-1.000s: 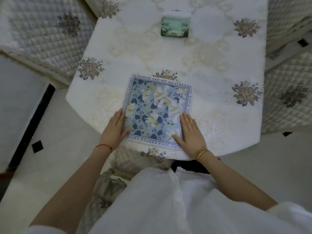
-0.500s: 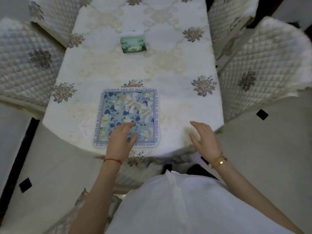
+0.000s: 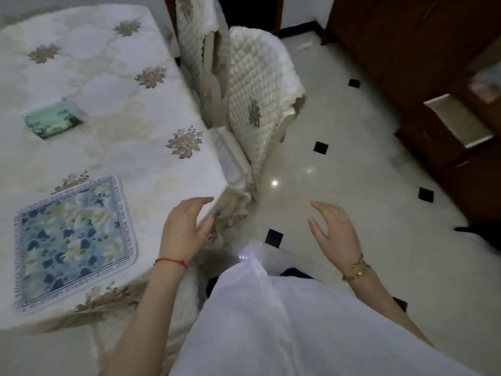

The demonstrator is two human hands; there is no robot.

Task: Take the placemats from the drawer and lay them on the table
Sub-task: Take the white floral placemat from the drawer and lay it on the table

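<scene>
A blue floral placemat (image 3: 74, 241) lies flat on the table (image 3: 113, 85) near its front edge, at the left of the head view. My left hand (image 3: 185, 226) hovers open over the table's right corner, to the right of the placemat and apart from it. Over the floor, my right hand (image 3: 334, 230) is open and holds nothing. A light-coloured drawer (image 3: 458, 119) stands pulled out of the dark wooden cabinet (image 3: 406, 50) at the far right; its contents are not visible.
A green tissue pack (image 3: 51, 120) sits on the table further back. Two quilted chairs (image 3: 257, 96) stand against the table's right side. Glossy tiled floor (image 3: 352, 164) with black diamond insets stretches between the table and the cabinet.
Both hands have left the placemat and swung right; the view has turned right, bringing the floor, the cabinet and the open drawer into sight.
</scene>
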